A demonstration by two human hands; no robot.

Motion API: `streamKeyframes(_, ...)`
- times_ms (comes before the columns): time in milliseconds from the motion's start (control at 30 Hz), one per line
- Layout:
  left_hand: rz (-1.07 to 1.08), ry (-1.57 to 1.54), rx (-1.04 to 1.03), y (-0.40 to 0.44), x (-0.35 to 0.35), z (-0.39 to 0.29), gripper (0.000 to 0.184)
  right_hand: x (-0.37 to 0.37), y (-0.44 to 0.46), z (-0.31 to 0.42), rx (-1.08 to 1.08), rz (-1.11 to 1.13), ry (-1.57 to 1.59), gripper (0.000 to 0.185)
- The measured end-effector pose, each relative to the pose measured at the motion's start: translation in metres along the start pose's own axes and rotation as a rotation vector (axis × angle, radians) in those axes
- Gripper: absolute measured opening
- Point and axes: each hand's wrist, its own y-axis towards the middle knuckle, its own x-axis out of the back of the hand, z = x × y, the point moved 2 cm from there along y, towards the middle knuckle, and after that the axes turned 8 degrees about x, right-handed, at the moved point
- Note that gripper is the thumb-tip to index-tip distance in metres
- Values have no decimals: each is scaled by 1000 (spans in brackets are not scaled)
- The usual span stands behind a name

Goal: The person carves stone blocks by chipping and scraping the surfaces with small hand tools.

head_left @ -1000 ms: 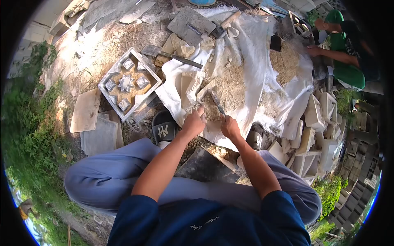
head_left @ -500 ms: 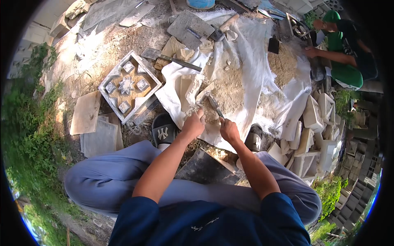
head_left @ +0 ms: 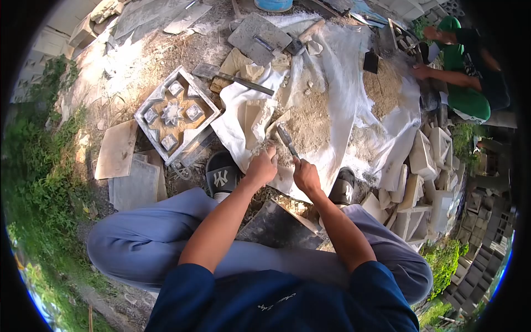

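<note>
A pale, angular cast block [head_left: 258, 120] lies on the white sheet in front of my feet, coated in dust. At its near end, my left hand [head_left: 261, 167] is closed, its fingers on the block; part of that grip is hidden. My right hand [head_left: 307, 177] wraps around the handle of a dusty hammer-like tool [head_left: 287, 139]. The tool's far end sits just right of the block, beside a pale wedge-shaped piece; whether they touch I cannot tell.
A star-patterned square mould [head_left: 191, 135] lies to the left. Farther off are a flat trowel [head_left: 260, 39] and a long flat bar [head_left: 243, 82]. Pale cast blocks [head_left: 421, 155] are piled at right. A co-worker in green [head_left: 467, 99] sits beyond them. A black container [head_left: 276, 229] stands between my legs.
My right hand and the tool have shifted slightly to the left. My left hand stays at the block's near end. The view has shifted a little.
</note>
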Motion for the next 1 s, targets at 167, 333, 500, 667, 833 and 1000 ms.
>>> streamKeyframes(167, -287, 140, -343, 21, -28, 32, 34, 18, -6, 12, 137, -204, 162, 40)
streamKeyframes(333, -60, 108, -46, 10, -9, 10, 37, -2, -1, -19, -78, 42, -41, 45)
streamKeyframes(500, -74, 54, -78, 15, -17, 20, 36, 35, 6, 6, 35, -142, 139, 39)
streamKeyframes(667, -45, 3, -142, 22, -19, 22, 35, 24, 7, -16, 0, -232, 110, 36)
streamKeyframes(833, -85, 72, -64, 27, -24, 27, 35, 19, 16, -32, -42, -47, -33, 46)
streamKeyframes(1000, -57, 35, -106, 21, -19, 23, 37, 47, 11, 10, 37, -223, 178, 41)
